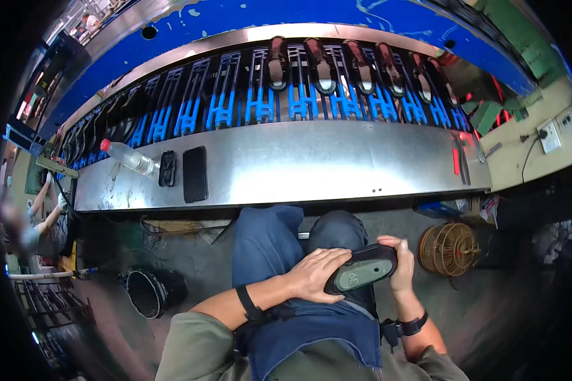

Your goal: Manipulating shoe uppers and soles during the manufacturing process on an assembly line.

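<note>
Above my lap I hold a black shoe (363,275), tilted, with a flat grey-green face turned up. That face has a small dark hole near its right end and a pale marking near its left. My left hand (316,273) grips the shoe's left end, its fingers laid along the upper edge and its thumb side hidden from me. Round the right end curls my right hand (403,265), with the thumb and fingers against the shoe's side. Dark bands circle both wrists.
A metal bench (286,159) spans the front, bearing a plastic bottle (130,157), a black phone (195,174), a small black case (167,168) and red-handled tools (461,162). Beyond it, several shoes (321,66) sit on a blue rack (222,108). A bucket (152,292) and wicker basket (449,249) flank me.
</note>
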The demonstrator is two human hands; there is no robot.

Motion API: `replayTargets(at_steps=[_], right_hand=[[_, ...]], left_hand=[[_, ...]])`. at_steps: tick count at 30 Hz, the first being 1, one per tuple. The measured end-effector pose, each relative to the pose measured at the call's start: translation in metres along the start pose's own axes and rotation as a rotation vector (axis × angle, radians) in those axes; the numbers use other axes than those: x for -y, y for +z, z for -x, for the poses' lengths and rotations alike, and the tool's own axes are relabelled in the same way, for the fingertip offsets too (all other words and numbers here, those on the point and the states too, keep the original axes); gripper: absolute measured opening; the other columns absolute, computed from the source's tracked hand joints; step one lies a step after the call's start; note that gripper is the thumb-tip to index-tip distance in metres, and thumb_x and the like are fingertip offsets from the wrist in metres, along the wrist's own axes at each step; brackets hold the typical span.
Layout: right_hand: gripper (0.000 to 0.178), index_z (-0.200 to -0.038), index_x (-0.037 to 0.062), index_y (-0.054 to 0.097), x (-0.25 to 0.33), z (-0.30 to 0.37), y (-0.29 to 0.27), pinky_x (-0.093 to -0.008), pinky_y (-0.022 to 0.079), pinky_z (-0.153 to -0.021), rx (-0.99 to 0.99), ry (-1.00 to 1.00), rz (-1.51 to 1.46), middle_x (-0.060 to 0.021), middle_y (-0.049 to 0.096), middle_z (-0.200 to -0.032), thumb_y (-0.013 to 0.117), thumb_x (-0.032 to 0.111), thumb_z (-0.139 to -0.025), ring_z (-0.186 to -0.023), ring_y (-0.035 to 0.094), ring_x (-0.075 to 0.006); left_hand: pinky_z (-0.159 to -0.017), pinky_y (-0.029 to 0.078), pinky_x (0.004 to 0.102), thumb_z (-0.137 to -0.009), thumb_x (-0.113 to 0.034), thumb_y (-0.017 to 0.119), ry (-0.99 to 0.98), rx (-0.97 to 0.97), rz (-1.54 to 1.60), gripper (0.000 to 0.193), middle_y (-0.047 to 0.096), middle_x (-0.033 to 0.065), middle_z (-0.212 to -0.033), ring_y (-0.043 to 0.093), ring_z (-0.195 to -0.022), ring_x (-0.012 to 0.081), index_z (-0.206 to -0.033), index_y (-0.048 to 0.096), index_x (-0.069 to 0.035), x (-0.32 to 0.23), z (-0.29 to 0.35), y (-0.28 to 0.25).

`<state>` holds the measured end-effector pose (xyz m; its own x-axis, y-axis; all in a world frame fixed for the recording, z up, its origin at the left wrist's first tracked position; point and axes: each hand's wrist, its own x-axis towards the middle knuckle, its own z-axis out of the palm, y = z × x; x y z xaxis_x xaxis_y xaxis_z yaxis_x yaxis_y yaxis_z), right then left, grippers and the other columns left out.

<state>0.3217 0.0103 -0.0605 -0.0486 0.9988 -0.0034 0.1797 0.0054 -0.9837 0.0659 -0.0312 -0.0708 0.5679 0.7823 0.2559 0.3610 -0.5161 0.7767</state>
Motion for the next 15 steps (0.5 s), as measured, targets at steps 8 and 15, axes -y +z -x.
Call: replayTargets(at_steps=[8,15], right_hand=[[0.057,-0.142,0.0032,0.05,0.053,-0.275,0.137,-0.0368,0.054,-0.086,0.544,0.332,-0.041,-0.0116,0.058,-0.132,0.056,0.042,-0.102,-0.112,0.061,-0.0248],[0.067,-0.137,0.0068,0.056,-0.012,-0.457,0.358,-0.0452,0.045,-0.105,0.269,-0.477,0.946,-0.0219,0.057,-0.137,0.072,0.047,-0.086,-0.125,0.055,-0.0374]], left_hand=[[-0.093,0.051,0.0358,-0.076,-0.035,0.086,-0.62,-0.69,0.896,0.089,0.06,0.0142,-0.121,0.06,-0.109,0.0228,-0.142,0.042,0.006,0.113,-0.036,-0.159],[-0.095,0.051,0.0407,-0.078,-0.04,0.085,-0.95,-0.934,-0.359,0.073,0.064,0.0264,-0.117,0.066,-0.107,0.0362,-0.125,0.054,0.007,0.323,-0.042,-0.375]])
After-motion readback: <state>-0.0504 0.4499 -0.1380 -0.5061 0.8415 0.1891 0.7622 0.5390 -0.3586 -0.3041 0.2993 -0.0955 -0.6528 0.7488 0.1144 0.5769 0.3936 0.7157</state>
